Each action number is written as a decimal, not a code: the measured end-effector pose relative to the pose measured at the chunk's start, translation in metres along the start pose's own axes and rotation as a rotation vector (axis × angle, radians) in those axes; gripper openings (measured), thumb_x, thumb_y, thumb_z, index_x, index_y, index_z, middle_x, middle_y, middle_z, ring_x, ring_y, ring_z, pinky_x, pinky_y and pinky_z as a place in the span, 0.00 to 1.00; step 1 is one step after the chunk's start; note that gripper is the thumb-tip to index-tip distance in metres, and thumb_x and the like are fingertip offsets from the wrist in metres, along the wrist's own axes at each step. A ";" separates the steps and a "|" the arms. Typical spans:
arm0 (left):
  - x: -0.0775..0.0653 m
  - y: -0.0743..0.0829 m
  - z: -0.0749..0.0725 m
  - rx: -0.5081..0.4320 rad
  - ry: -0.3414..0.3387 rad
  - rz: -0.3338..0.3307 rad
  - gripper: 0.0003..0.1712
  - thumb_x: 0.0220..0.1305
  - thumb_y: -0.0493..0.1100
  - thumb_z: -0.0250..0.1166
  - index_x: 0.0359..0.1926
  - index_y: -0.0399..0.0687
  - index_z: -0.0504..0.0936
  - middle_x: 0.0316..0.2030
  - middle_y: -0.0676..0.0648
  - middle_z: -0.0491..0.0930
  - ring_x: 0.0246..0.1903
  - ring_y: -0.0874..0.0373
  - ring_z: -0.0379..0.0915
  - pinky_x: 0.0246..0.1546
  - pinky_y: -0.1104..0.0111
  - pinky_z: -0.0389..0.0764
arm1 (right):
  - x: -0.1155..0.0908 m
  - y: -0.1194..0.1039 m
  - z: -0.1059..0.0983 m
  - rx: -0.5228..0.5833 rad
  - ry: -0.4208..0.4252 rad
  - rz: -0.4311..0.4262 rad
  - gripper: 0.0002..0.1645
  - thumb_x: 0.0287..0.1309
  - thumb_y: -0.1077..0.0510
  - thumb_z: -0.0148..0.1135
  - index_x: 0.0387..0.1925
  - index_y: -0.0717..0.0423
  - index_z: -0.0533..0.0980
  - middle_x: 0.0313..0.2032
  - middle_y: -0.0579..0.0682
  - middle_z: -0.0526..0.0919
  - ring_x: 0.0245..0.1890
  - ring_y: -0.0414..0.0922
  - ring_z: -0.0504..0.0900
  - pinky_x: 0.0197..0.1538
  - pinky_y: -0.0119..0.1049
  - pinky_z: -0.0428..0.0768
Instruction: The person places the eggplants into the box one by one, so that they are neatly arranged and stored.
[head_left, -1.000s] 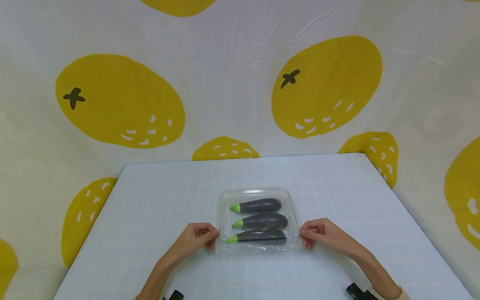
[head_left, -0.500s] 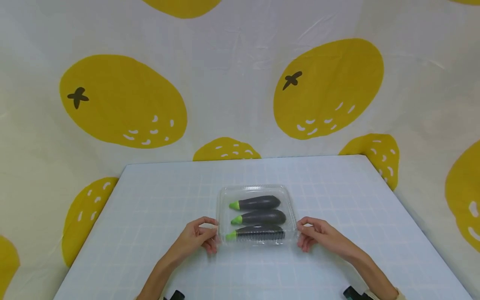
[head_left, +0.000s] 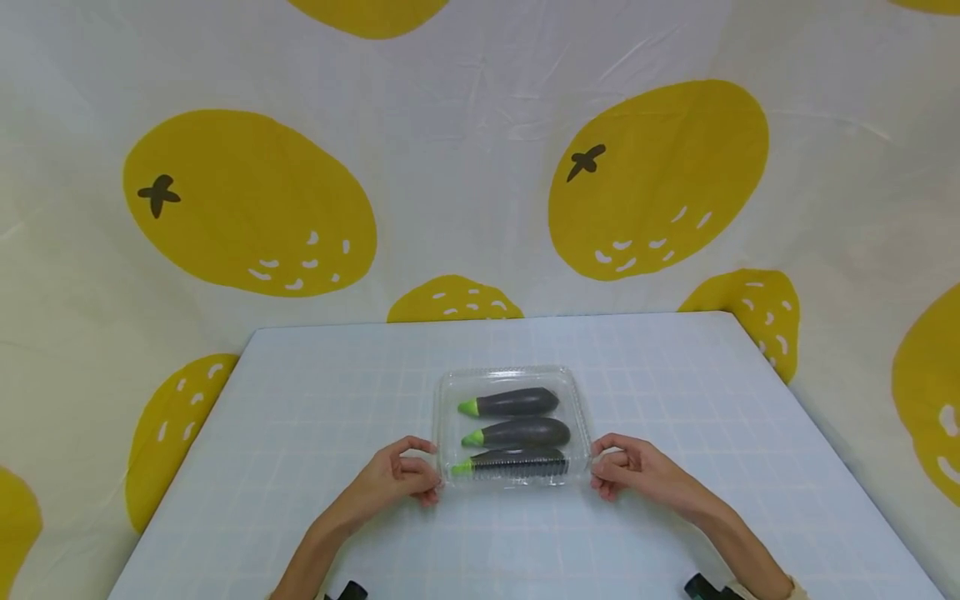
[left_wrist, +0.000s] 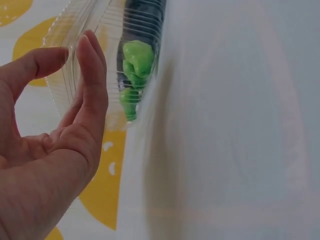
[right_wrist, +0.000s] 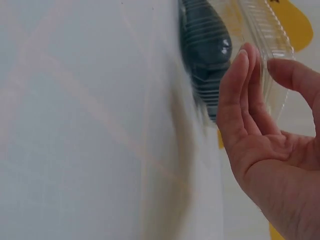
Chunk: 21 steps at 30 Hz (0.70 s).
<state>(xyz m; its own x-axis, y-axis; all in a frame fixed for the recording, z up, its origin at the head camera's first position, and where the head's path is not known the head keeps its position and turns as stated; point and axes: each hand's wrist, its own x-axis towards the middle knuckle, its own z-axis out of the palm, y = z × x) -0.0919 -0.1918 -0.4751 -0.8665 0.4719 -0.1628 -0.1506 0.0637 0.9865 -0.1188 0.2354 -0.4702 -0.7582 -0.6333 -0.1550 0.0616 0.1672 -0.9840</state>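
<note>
A clear plastic clamshell box (head_left: 512, 373) is in the middle of the table in the head view. Three dark eggplants with green stem ends lie side by side in it: a far eggplant (head_left: 517, 403), a middle eggplant (head_left: 525, 433) and a near eggplant (head_left: 517, 462), partly behind the ribbed front wall. My left hand (head_left: 401, 475) holds the box's left edge, the rim between forefinger and thumb in the left wrist view. At the right edge, my right hand (head_left: 626, 467) holds the rim likewise. Whether the box touches the table is hard to tell.
The table (head_left: 337, 375) has a pale checked cover. Behind and beside it hangs a white cloth (head_left: 465, 167) printed with large yellow fruit. Dark wrist cameras show at the bottom edge, one of them a right camera (head_left: 705, 587).
The box has shifted slightly away from me and looks a little smaller, both hands staying at its edges. The forefingers now stand farther from the thumbs than one second ago.
</note>
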 end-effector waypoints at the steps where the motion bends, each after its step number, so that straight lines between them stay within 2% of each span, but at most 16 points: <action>1: 0.000 0.000 0.000 0.001 -0.002 -0.009 0.27 0.70 0.39 0.68 0.61 0.30 0.67 0.39 0.36 0.87 0.35 0.52 0.86 0.41 0.62 0.86 | 0.000 0.001 0.000 0.002 0.004 0.006 0.21 0.75 0.60 0.57 0.56 0.75 0.67 0.39 0.69 0.85 0.35 0.44 0.86 0.43 0.40 0.87; 7: 0.000 -0.001 0.000 0.015 -0.008 -0.028 0.23 0.69 0.41 0.69 0.55 0.33 0.70 0.38 0.37 0.88 0.35 0.51 0.86 0.42 0.63 0.86 | -0.002 0.001 0.001 0.002 0.035 0.041 0.20 0.74 0.58 0.60 0.55 0.70 0.68 0.43 0.69 0.87 0.39 0.50 0.88 0.46 0.43 0.86; 13: -0.001 -0.002 -0.001 0.022 -0.010 -0.025 0.24 0.70 0.41 0.69 0.57 0.32 0.69 0.39 0.36 0.88 0.37 0.49 0.86 0.43 0.64 0.86 | -0.003 -0.001 0.002 -0.008 0.069 0.045 0.21 0.72 0.58 0.63 0.55 0.71 0.69 0.41 0.70 0.87 0.37 0.53 0.89 0.45 0.44 0.87; 21: -0.001 0.000 -0.003 0.041 0.007 -0.028 0.26 0.70 0.42 0.69 0.59 0.31 0.69 0.39 0.36 0.87 0.39 0.44 0.86 0.44 0.64 0.86 | -0.002 0.002 0.004 -0.001 0.074 0.025 0.20 0.72 0.59 0.63 0.54 0.70 0.70 0.39 0.71 0.86 0.35 0.48 0.88 0.43 0.42 0.87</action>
<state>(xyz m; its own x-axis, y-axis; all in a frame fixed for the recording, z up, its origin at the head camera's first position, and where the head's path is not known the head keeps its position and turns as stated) -0.0929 -0.1950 -0.4754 -0.8656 0.4632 -0.1904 -0.1556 0.1126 0.9814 -0.1149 0.2344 -0.4723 -0.8022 -0.5716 -0.1726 0.0806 0.1828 -0.9798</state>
